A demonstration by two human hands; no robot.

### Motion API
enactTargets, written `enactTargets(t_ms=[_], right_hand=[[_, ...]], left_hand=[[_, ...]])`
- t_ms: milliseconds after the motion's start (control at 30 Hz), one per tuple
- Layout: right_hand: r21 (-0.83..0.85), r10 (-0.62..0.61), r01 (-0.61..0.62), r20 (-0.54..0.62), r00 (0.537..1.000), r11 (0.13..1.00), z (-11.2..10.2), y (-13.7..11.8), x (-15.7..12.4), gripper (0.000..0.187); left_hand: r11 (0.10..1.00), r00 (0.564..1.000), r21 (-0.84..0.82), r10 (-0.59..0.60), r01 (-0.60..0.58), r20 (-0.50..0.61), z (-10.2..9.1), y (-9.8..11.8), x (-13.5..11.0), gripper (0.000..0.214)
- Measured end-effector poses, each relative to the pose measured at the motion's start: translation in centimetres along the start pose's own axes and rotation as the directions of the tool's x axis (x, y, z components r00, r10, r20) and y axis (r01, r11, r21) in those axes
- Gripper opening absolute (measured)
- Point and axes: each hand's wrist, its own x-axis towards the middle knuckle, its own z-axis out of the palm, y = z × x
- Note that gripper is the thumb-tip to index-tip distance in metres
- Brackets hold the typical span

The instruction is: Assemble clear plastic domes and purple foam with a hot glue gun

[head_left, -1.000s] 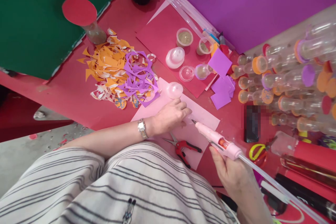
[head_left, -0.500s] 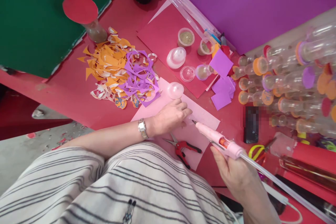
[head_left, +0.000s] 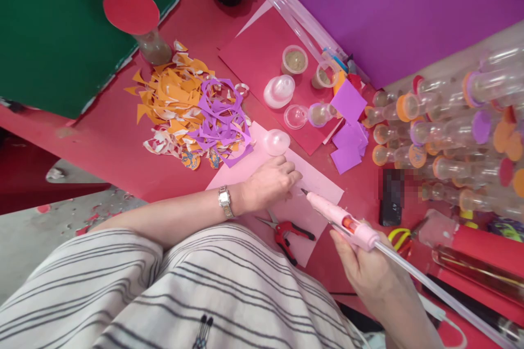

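Observation:
My right hand [head_left: 374, 267] is wrapped round a pink hot glue gun [head_left: 341, 218], a long clear glue stick [head_left: 434, 283] sticking out of its back. The gun's dark nozzle points at my left hand [head_left: 274, 182], close to its fingertips. The left fingers are curled down over the pink sheet [head_left: 315, 174]; whatever they may pinch is hidden. Just beyond that hand a clear plastic cup [head_left: 277, 142] rests on the sheet. Red-handled pruning shears [head_left: 289, 234] lie on the sheet between my hands, blades partly under the left wrist.
Orange paper scraps [head_left: 172, 92] and purple scraps [head_left: 223, 112] are heaped at the left. Sand-filled cups [head_left: 295, 60] and purple squares [head_left: 347, 101] sit further back. Clear cup assemblies [head_left: 446, 131] crowd the right, near a black phone-like object [head_left: 391, 202] and yellow-handled scissors [head_left: 399, 237].
The view has shifted slightly. Both hands keep nearly the same pose, the glue gun's nozzle still close to the left fingertips.

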Motion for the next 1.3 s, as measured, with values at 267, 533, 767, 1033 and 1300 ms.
enactTargets(t_ms=[267,533,767,1033,1300], right_hand=[[-0.006,-0.020,0.020,0.017,1.000,1.000,-0.2,0.1,0.1,0.049],[0.000,-0.066,0.066,0.006,0.998,0.998,-0.6,0.0,0.7,0.045],[0.004,-0.090,0.090,0.013,0.996,0.996,-0.8,0.1,1.0,0.045],[0.040,-0.072,0.070,0.048,0.996,0.997,-1.5,0.0,2.2,0.051],[0.083,-0.035,0.027,0.101,0.994,0.996,-1.7,0.2,2.5,0.054]], left_hand=[[1.000,1.000,-0.009,0.008,-0.008,-0.021,0.3,0.0,0.1,0.017],[1.000,1.000,-0.003,0.003,-0.003,-0.017,0.3,0.1,0.1,0.009],[1.000,1.000,0.004,0.002,-0.002,0.002,0.2,0.2,0.3,0.014],[1.000,1.000,0.007,0.004,-0.004,0.015,0.0,0.3,0.4,0.013],[1.000,1.000,0.009,0.011,-0.011,0.030,-0.4,0.4,0.3,0.012]])
